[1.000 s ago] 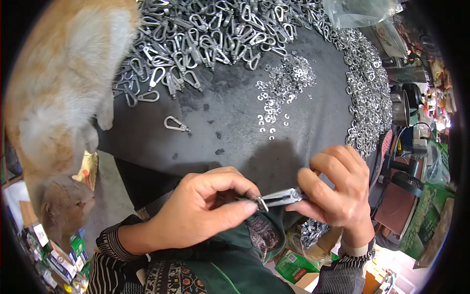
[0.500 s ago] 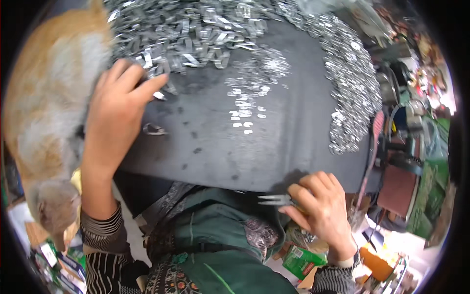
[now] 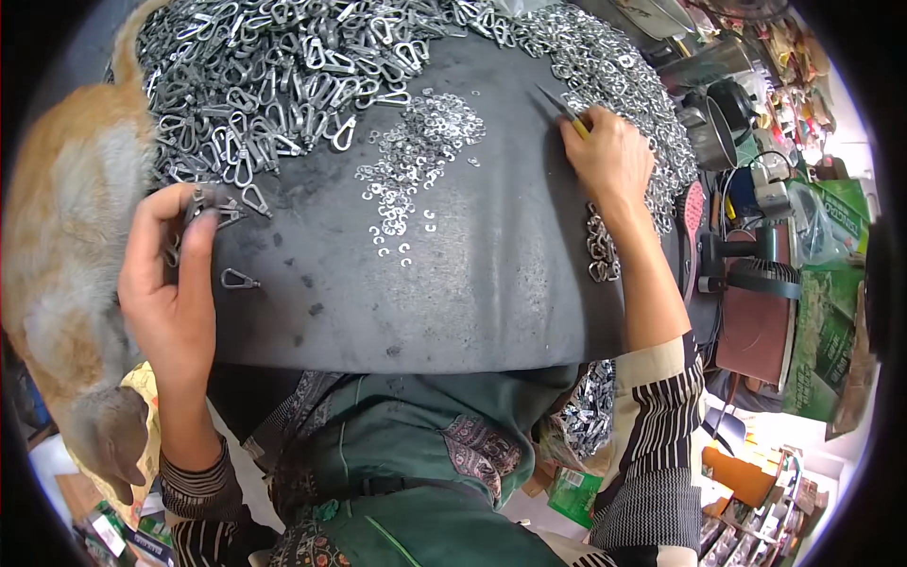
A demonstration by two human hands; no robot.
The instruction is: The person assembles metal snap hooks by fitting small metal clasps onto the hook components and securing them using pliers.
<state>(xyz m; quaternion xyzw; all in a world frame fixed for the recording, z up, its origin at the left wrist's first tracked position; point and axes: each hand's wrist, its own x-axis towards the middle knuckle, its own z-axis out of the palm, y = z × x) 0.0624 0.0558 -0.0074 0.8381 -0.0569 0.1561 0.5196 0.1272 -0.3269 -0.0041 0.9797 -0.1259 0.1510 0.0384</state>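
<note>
My left hand (image 3: 170, 283) is at the left of the dark tabletop, thumb and fingers closed on small metal snap hooks (image 3: 200, 200); the fingers partly hide them. A single snap hook (image 3: 239, 279) lies beside the thumb, close to a big pile of snap hooks (image 3: 293, 80). My right hand (image 3: 612, 161) grips pointed pliers (image 3: 564, 109) with a yellow handle, their tip aimed up and left. It is beside the long heap of small metal links (image 3: 652, 104) along the right edge. Between my hands lie small open C-shaped rings (image 3: 416, 142), loosely scattered toward me.
An orange and white cat (image 3: 80, 236) lies along the table's left side, near my left arm. A pink brush (image 3: 692, 213), a pan (image 3: 713, 132) and a green box (image 3: 827, 345) are at the right. My lap meets the table's front edge.
My right hand has moved from the front edge up and away to the heap at the right, with the pliers. My left hand has come slightly nearer and left, now with snap hooks in its fingers.
</note>
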